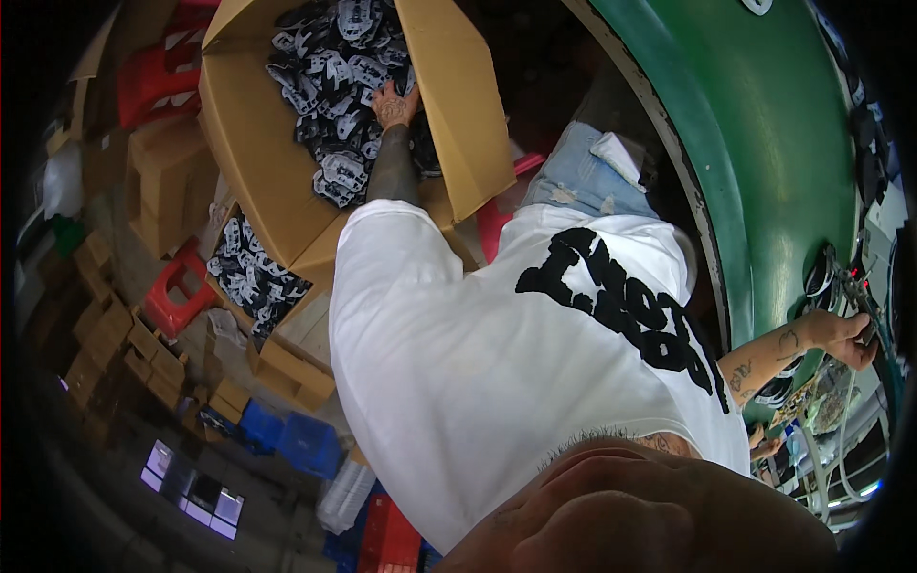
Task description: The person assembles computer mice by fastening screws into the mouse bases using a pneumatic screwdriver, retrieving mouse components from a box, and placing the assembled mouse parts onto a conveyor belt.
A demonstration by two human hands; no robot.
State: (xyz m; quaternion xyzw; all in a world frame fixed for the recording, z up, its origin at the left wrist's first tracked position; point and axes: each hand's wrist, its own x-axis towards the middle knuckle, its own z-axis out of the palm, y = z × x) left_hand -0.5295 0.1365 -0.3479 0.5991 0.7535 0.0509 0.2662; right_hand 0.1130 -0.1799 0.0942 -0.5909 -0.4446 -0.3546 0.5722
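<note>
My left hand [394,105] reaches down into a large open cardboard box [250,143]. Its fingers are spread over a heap of black pieces with grey-white patterns [339,72], whose exact kind I cannot make out. No piece is visibly lifted in it. Far to the right, across the green table [764,172], my right hand [850,342] has its fingers closed at a dark device with small red lights [857,279]. What lies between those fingers is too small to tell. Black curved pieces with white edges [820,271] lie on the table close to that hand.
A smaller carton [304,288] with similar pieces [250,272] stands beside the large box. Red stools [179,289], blue crates [310,444] and more cartons [172,181] stand on the floor at left. Another person's hands [764,447] show at lower right.
</note>
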